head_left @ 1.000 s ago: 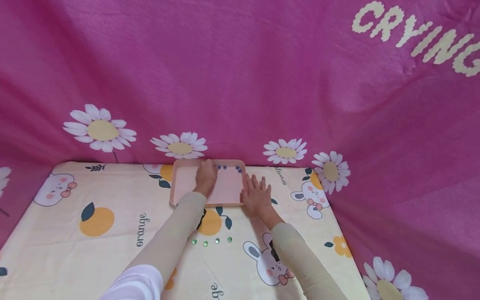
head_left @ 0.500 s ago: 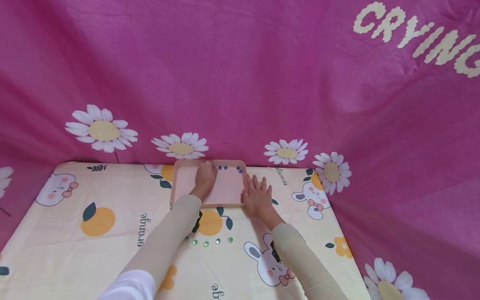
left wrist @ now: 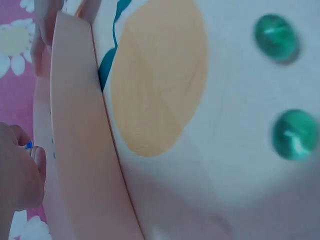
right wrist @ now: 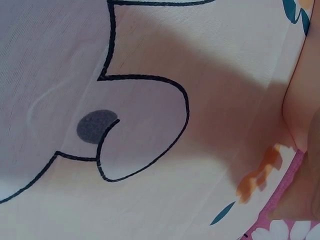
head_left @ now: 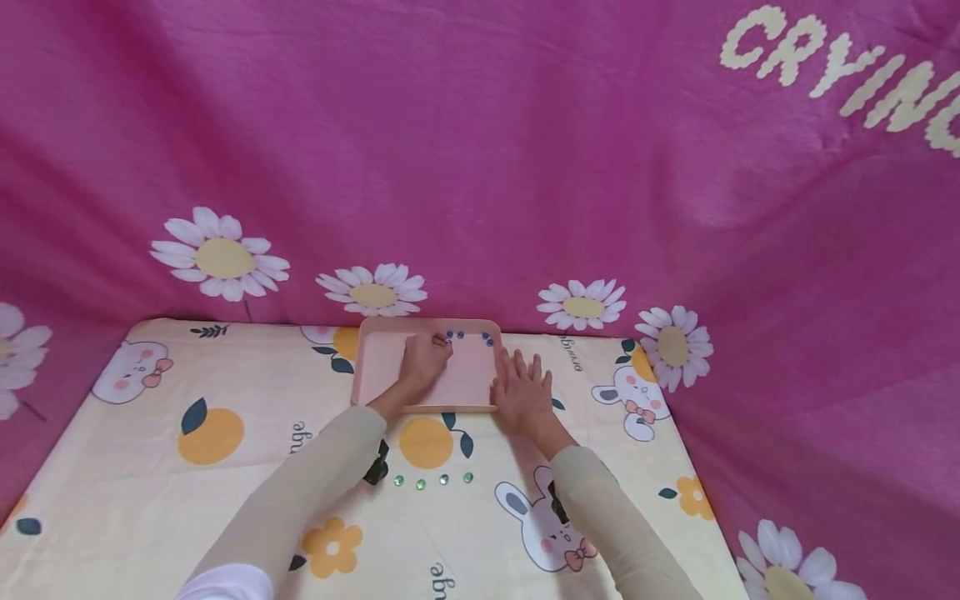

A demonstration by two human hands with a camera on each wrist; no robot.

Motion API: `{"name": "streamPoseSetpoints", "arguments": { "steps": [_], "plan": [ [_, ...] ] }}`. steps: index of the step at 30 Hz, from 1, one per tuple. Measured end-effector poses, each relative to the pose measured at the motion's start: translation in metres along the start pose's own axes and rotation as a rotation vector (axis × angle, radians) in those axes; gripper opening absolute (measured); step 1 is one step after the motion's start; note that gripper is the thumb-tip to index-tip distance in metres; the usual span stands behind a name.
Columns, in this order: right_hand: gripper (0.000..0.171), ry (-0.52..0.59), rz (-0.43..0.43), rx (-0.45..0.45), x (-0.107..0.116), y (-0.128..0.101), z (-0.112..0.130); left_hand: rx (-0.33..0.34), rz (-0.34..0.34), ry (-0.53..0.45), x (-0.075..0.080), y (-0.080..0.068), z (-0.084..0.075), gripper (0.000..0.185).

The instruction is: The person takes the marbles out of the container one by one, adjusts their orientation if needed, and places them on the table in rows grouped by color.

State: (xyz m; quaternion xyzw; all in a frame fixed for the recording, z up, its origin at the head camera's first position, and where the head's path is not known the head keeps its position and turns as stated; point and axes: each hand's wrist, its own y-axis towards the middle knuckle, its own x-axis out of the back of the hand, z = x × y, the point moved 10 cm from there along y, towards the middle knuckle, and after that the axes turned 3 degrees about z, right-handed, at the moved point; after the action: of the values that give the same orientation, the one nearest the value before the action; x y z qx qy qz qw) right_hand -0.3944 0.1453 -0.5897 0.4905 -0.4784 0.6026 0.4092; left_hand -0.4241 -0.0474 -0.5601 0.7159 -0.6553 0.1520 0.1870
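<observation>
A shallow pink tray (head_left: 427, 409) lies at the far side of the table. Inside it, near the far wall, several small blue marbles (head_left: 487, 338) sit in two loose groups. My left hand (head_left: 424, 363) is over the tray, its thumb and fingers pinching a small blue marble (left wrist: 28, 145), which shows partly in the left wrist view. My right hand (head_left: 522, 395) rests with spread fingers at the tray's right end, touching its side. Only a part of that hand shows in the right wrist view.
Several green glass marbles (head_left: 421, 484) lie in a row on the cream patterned tablecloth (head_left: 247, 517), in front of the tray. A magenta flowered curtain (head_left: 480, 167) hangs just behind the tray and round the table's sides.
My left hand has drawn back from the tray's far wall and turned to the right, so the pinching fingertips now show. The right hand keeps its place by the tray. The head view has shifted slightly.
</observation>
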Motion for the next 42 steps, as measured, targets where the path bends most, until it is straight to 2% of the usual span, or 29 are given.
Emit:
{"name": "streamPoseSetpoints", "arguments": {
  "steps": [4, 6, 13, 18, 24, 28, 31, 35, 42],
  "plan": [
    [0.067, 0.009, -0.005, 0.005, 0.000, -0.001, -0.003, -0.082, 0.012, -0.007, 0.000, -0.011, -0.010, 0.020],
    [0.067, 0.016, -0.010, 0.007, 0.000, -0.001, -0.004, -0.101, 0.027, -0.015, 0.000, -0.017, -0.013, 0.021],
    [0.066, 0.017, -0.025, 0.010, 0.002, -0.002, -0.005, -0.073, 0.112, -0.092, -0.001, -0.044, -0.022, 0.019],
    [0.067, 0.025, -0.023, -0.001, 0.002, -0.003, -0.008, -0.098, 0.203, -0.150, -0.005, -0.073, -0.032, 0.017],
    [0.067, 0.022, -0.028, -0.002, 0.001, -0.003, -0.011, -0.121, 0.326, -0.185, -0.019, -0.111, -0.036, 0.018],
    [0.067, 0.011, -0.031, 0.004, 0.002, -0.005, -0.010, -0.159, 0.366, -0.181, -0.026, -0.137, -0.040, 0.015],
    [0.066, -0.001, -0.027, 0.004, 0.002, -0.005, -0.009, -0.165, 0.388, -0.177, -0.030, -0.154, -0.039, 0.015],
    [0.066, -0.004, -0.035, 0.007, 0.003, -0.005, -0.005, -0.135, 0.435, -0.188, -0.035, -0.174, -0.033, 0.016],
    [0.068, -0.020, -0.041, 0.024, 0.003, 0.000, 0.002, -0.128, 0.461, -0.182, -0.045, -0.197, -0.017, 0.013]
  ]
}}
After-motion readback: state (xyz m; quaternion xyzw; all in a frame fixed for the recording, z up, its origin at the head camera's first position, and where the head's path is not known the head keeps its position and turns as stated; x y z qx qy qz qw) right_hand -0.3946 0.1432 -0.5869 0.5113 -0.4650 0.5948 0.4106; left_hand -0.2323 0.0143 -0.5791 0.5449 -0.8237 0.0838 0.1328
